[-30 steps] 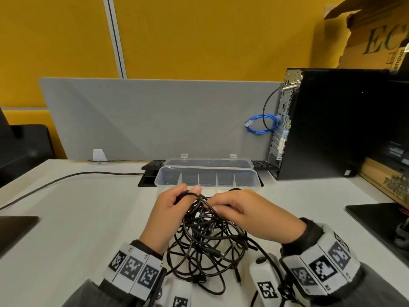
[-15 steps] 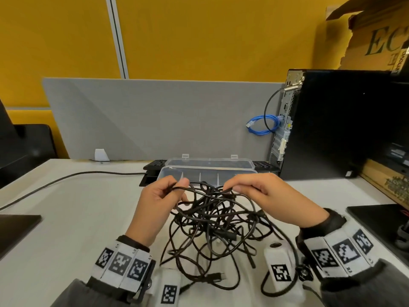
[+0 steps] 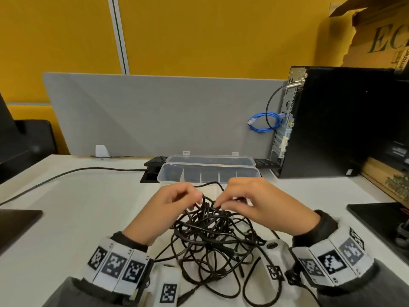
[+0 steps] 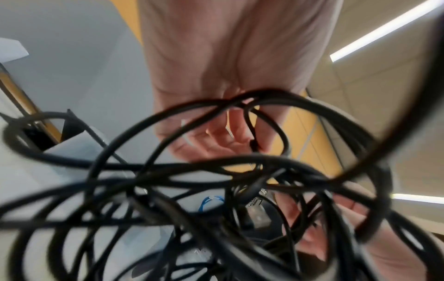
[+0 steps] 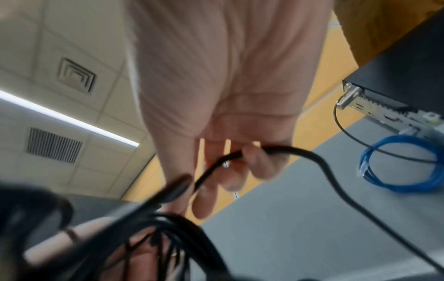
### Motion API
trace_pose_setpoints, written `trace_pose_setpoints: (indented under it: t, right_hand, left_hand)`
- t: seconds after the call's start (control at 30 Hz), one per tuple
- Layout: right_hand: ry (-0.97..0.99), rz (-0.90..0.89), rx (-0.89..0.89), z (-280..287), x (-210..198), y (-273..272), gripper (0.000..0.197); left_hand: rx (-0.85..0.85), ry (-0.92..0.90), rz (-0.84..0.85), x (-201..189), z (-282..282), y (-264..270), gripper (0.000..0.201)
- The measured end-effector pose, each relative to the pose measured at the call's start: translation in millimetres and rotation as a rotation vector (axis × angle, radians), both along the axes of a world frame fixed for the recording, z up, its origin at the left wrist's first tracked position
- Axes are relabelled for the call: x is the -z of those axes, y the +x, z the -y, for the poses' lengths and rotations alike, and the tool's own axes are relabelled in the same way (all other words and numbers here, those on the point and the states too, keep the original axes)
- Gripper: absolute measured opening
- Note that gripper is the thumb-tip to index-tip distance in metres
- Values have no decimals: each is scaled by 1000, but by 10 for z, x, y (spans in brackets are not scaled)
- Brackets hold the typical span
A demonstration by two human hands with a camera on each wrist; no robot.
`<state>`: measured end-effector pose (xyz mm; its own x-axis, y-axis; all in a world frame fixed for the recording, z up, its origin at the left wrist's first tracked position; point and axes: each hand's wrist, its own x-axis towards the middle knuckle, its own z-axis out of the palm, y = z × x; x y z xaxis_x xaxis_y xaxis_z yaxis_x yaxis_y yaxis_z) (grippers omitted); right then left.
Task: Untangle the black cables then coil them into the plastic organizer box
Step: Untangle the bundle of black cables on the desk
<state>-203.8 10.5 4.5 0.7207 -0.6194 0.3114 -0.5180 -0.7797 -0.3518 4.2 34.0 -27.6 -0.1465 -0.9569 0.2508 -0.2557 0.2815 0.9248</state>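
A tangle of black cables (image 3: 212, 238) lies on the white desk between my wrists. My left hand (image 3: 177, 202) pinches strands at the top left of the tangle, and the left wrist view shows its fingers (image 4: 230, 133) curled round a black cable (image 4: 252, 133). My right hand (image 3: 250, 200) pinches a strand at the top right; in the right wrist view its fingers (image 5: 254, 161) hold one black cable (image 5: 312, 157). The clear plastic organizer box (image 3: 208, 173) stands open just beyond the hands, its divided compartments showing.
A black computer tower (image 3: 332, 122) stands at the right with a blue network cable (image 3: 263, 122) hanging at its back. A grey divider panel (image 3: 155, 116) closes the far edge. A separate black cable (image 3: 66, 173) runs across the desk at left. Dark flat objects sit at both side edges.
Both hands have lowered and come closer together over the top of the tangle. The cable bundle, lifted and spread half a second ago, has sunk back toward the desk.
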Motion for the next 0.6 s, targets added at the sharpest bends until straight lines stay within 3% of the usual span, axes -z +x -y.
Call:
trace_pose_setpoints:
  t: [0.13,0.3,0.43,0.6]
  right_hand:
    - [256,44,53,-35,33,61,14]
    - [575,350,77,-41,110,136,10]
    - [549,434,36,-41,163,209,14]
    - [582,519,86,-5,156,187,11]
  left_hand:
    - [1,-31,-198,4,17,-39,16]
    - [80,-40,-309,-17,-10,-84,16]
    - [111,-41,-242,-19,-16,-83,26]
    - [118,8,-231,-49,-5,-23,20]
